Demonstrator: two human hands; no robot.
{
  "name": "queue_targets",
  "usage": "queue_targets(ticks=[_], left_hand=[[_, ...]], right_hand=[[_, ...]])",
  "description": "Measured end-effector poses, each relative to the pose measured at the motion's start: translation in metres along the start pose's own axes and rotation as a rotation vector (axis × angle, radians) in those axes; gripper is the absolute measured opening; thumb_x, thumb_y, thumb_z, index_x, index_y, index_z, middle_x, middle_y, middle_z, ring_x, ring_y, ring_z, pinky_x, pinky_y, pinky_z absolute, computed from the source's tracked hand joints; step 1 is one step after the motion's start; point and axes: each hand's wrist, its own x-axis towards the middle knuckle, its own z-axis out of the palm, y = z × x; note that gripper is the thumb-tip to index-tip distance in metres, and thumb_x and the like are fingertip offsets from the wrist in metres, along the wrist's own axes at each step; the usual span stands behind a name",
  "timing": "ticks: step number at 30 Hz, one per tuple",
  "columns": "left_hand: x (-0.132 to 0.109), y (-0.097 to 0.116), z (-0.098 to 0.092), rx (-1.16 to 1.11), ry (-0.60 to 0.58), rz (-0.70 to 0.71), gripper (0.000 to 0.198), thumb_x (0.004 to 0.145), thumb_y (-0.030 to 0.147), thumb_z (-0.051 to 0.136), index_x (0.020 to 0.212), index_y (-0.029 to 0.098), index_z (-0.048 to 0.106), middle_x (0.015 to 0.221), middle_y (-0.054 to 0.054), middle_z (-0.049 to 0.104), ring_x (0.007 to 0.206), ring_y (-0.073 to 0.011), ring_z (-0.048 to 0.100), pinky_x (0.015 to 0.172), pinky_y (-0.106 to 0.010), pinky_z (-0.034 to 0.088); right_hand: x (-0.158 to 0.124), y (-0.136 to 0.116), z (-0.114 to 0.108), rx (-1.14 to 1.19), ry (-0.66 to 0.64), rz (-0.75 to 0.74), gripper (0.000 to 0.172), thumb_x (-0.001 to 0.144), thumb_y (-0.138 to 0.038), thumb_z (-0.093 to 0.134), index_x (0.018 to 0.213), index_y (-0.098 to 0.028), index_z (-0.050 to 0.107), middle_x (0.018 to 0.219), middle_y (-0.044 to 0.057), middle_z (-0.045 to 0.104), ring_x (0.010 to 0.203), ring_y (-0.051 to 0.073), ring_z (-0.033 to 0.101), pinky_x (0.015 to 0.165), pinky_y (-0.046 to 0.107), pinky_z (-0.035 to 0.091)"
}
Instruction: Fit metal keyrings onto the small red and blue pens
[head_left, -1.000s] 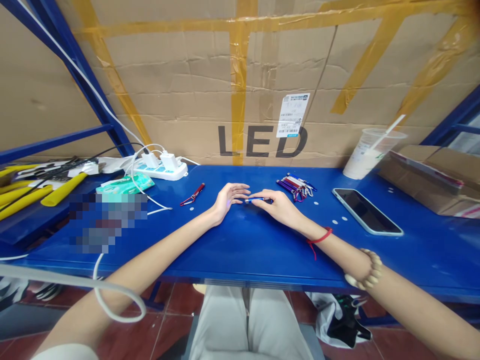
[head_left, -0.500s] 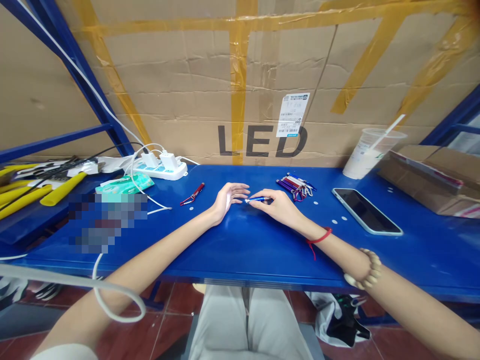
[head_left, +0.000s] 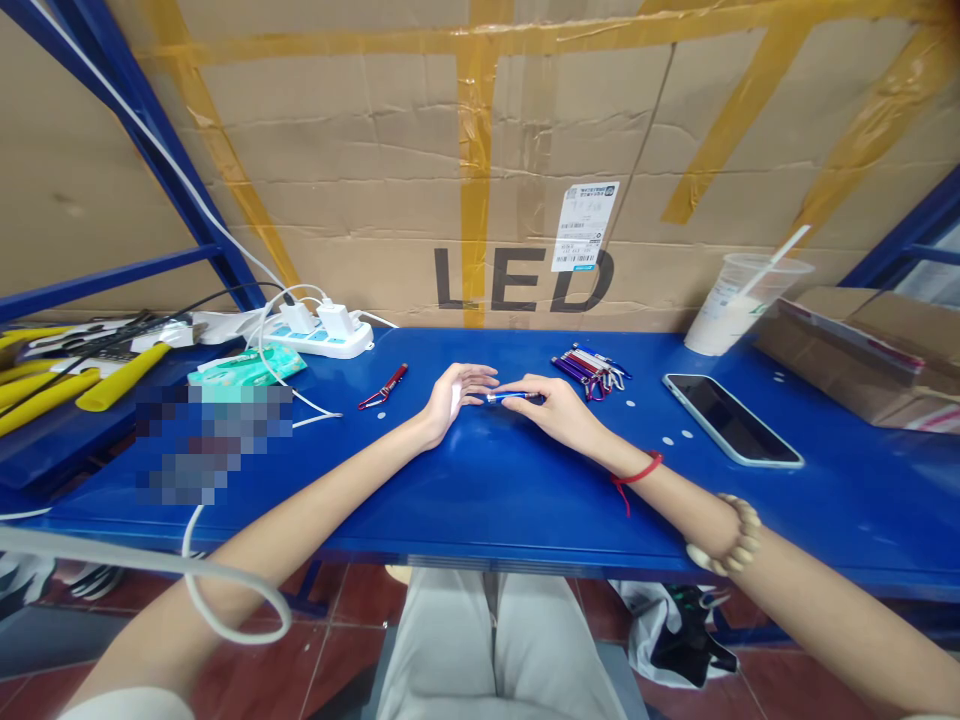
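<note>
Right hand [head_left: 556,412]: thumb and fingers pinched on blue light [head_left: 511,396], which points from the fingertips toward the left hand [head_left: 454,402]. Left hand: fingers extended and uncurled, palm facing the light, bright patch on it. Contact between light and left fingertips: cannot tell. Pile [head_left: 579,368] of lights just beyond right hand, to its right; red light [head_left: 394,382] left of left hand. Tabletop [head_left: 480,490] stretches between the forearms to its front edge. Phone [head_left: 731,420] farther right of right hand. Beyond both hands, carton [head_left: 360,220] bounds the far edge.
</note>
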Motion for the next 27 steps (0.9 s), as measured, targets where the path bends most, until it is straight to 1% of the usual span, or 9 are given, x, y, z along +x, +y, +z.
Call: queue_targets(ticks=[4,12,17,21,27], left_hand=[[-0.0008,0.0008,0.0002,0.003,-0.002,0.005,0.038,0.077,0.035,0.036,0.089,0.013,0.065,0.095,-0.010,0.067,0.095,-0.0242,0.059,0.084,-0.035,0.042],[-0.0021,0.0036,0.0014,0.017,-0.006,-0.014,0.038,0.077,0.034,0.034,0.088,0.013,0.064,0.093,-0.009,0.066,0.093,-0.0223,0.058,0.080,-0.031,0.042],[-0.0019,0.0035,0.0016,0.012,-0.007,-0.019,0.037,0.076,0.035,0.036,0.087,0.014,0.064,0.094,-0.009,0.066,0.091,-0.0222,0.058,0.080,-0.031,0.042],[-0.0017,0.0027,0.0011,0.026,-0.011,-0.010,0.038,0.076,0.036,0.035,0.088,0.014,0.064,0.094,-0.010,0.066,0.091,-0.0223,0.059,0.081,-0.032,0.042],[0.0008,0.0007,0.0002,0.003,-0.005,-0.018,0.037,0.077,0.034,0.035,0.086,0.013,0.064,0.091,-0.010,0.067,0.088,-0.0223,0.059,0.081,-0.033,0.043]], right_hand=[[0.0000,0.0023,0.0005,0.002,0.005,0.005,0.030,0.082,-0.039,0.057,0.100,-0.020,0.071,0.094,0.006,0.069,0.081,0.017,0.060,0.073,0.027,0.044],[-0.0005,-0.0001,0.0004,0.014,0.009,0.011,0.032,0.085,-0.039,0.053,0.104,-0.021,0.070,0.093,0.005,0.069,0.079,0.016,0.060,0.072,0.027,0.044],[-0.0004,-0.0022,-0.0002,0.005,-0.013,0.011,0.032,0.088,-0.037,0.048,0.098,-0.018,0.072,0.089,0.006,0.069,0.078,0.016,0.060,0.072,0.026,0.044],[-0.0006,-0.0016,0.0007,-0.013,0.004,0.025,0.029,0.084,-0.039,0.054,0.096,-0.020,0.072,0.091,0.005,0.070,0.078,0.017,0.061,0.070,0.027,0.045],[-0.0007,-0.0013,0.0013,-0.027,0.007,0.012,0.027,0.078,-0.041,0.062,0.090,-0.020,0.073,0.087,0.005,0.069,0.075,0.017,0.061,0.067,0.026,0.045]])
